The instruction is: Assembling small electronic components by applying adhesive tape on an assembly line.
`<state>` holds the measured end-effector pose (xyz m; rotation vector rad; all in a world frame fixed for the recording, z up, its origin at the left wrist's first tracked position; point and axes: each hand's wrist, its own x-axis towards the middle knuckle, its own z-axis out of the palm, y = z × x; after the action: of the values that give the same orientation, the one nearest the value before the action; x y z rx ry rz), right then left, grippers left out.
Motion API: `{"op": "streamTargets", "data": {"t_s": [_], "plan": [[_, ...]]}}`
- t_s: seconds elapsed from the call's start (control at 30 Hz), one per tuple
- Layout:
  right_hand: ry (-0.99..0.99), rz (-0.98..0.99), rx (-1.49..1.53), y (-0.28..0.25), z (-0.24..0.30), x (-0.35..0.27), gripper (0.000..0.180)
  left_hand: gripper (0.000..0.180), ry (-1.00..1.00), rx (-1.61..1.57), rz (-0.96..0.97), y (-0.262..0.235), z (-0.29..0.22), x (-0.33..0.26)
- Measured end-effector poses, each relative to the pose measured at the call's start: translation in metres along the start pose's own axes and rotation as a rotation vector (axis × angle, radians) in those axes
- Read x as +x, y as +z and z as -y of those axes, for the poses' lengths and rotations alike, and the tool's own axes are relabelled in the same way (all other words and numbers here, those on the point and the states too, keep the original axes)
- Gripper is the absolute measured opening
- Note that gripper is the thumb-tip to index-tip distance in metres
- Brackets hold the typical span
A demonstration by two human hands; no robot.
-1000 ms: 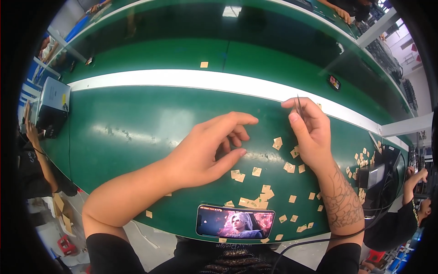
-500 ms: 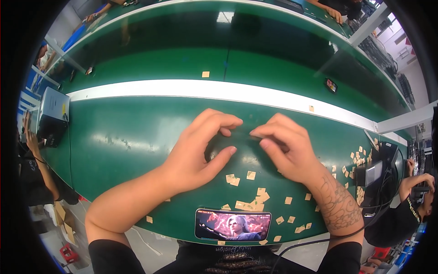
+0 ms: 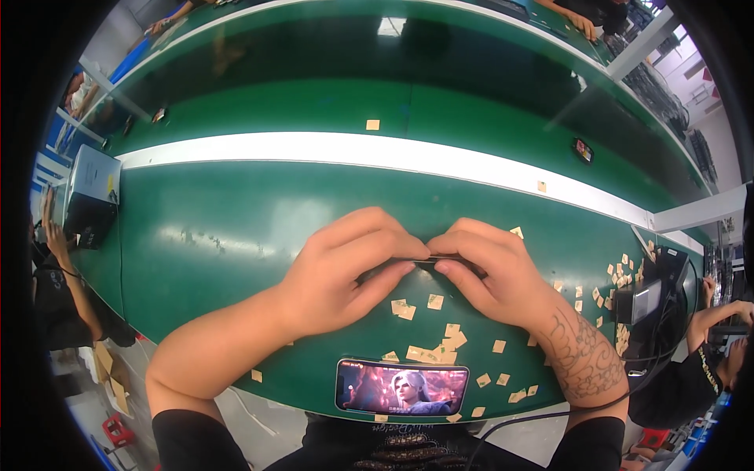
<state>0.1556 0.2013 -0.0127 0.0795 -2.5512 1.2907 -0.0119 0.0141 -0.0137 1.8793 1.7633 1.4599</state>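
Note:
Over the green table, my left hand and my right hand meet with bent fingers. Between their thumbs and fingertips is a thin, dark, flat piece, seen nearly edge-on. Its kind cannot be made out, as the fingers cover most of it. Just beyond the right hand lies a small tan square. Nearer to me, several similar tan squares are scattered below the hands. At the front edge a phone lies on its side, its screen showing an animated figure.
A white rail crosses the table behind my hands. A dark box-shaped device stands at the far left. On the right are a black device, cables and more tan squares. Other people work at both sides and across the table.
My hands have come together and slightly nearer to me; the left fingers have closed. The thin dark piece now shows between both hands, and a tan square is visible beyond the right hand.

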Motion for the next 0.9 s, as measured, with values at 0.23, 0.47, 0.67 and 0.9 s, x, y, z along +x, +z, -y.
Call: {"op": "streamTargets", "data": {"t_s": [0.23, 0.47, 0.67, 0.9], "plan": [[-0.025, 0.005, -0.025, 0.003, 0.001, -0.001, 0.017, 0.024, 0.037, 0.017, -0.013, 0.000, 0.001, -0.004], [-0.028, 0.019, -0.046, 0.001, 0.001, -0.003, 0.016, 0.023, 0.054, 0.011, -0.017, 0.001, 0.000, 0.000], [-0.054, -0.007, -0.061, 0.003, -0.002, 0.001, 0.015, 0.023, 0.021, 0.025, 0.001, -0.003, 0.001, -0.001], [0.032, -0.154, -0.157, -0.010, -0.014, -0.001, 0.014, 0.044, -0.181, 0.752, 0.099, -0.041, 0.048, 0.016]]}}
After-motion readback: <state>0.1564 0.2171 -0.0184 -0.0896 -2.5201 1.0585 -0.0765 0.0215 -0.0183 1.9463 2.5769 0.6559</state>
